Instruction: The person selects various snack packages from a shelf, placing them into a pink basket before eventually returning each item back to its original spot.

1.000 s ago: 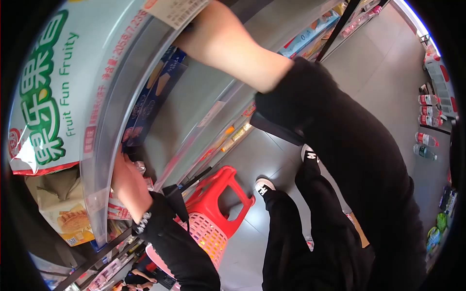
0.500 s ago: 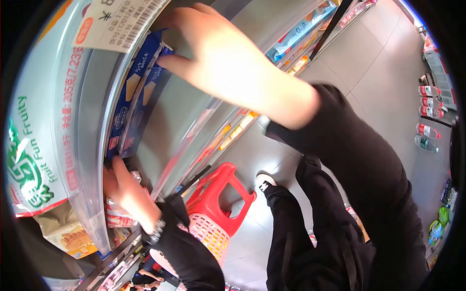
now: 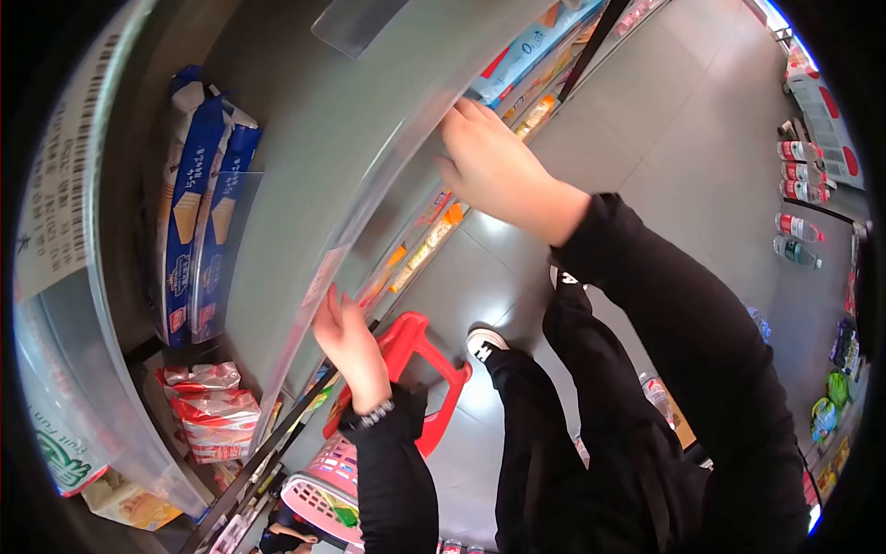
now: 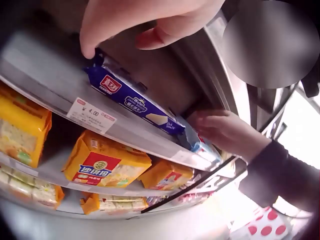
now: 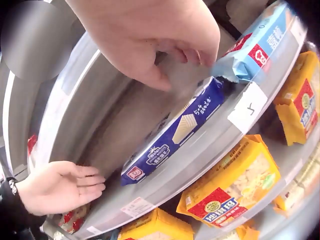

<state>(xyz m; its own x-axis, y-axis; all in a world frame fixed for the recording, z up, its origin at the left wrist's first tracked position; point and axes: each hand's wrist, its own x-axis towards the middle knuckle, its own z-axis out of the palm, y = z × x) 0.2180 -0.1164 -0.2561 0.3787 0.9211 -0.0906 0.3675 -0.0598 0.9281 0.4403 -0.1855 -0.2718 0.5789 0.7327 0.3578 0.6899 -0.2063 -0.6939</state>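
Observation:
Two blue wafer packs (image 3: 189, 217) are side by side on the shelf at upper left in the head view. My left hand (image 3: 353, 351) is near the clear front edge of that shelf, away from the packs. Farther up the same edge is my right hand (image 3: 503, 166), its fingertips partly behind the edge strip. In the left wrist view, the left hand (image 4: 150, 22) has bent fingers above one end of a blue pack (image 4: 135, 105). The right wrist view shows the right hand (image 5: 155, 42) loosely curled above a blue pack (image 5: 175, 132), apparently holding nothing.
Red-and-white packs (image 3: 212, 411) sit below the blue ones. A light-blue pack (image 5: 255, 45) lies beside the right hand; yellow packs (image 5: 230, 185) fill a lower shelf. A red stool (image 3: 448, 406) and pink basket (image 3: 323, 485) stand on the floor, with bottles (image 3: 798, 240) at far right.
Both hands have moved away from the blue packs toward the shelf's front edge, rightward in the head view. That view has shifted, showing more of the blue and red-and-white packs.

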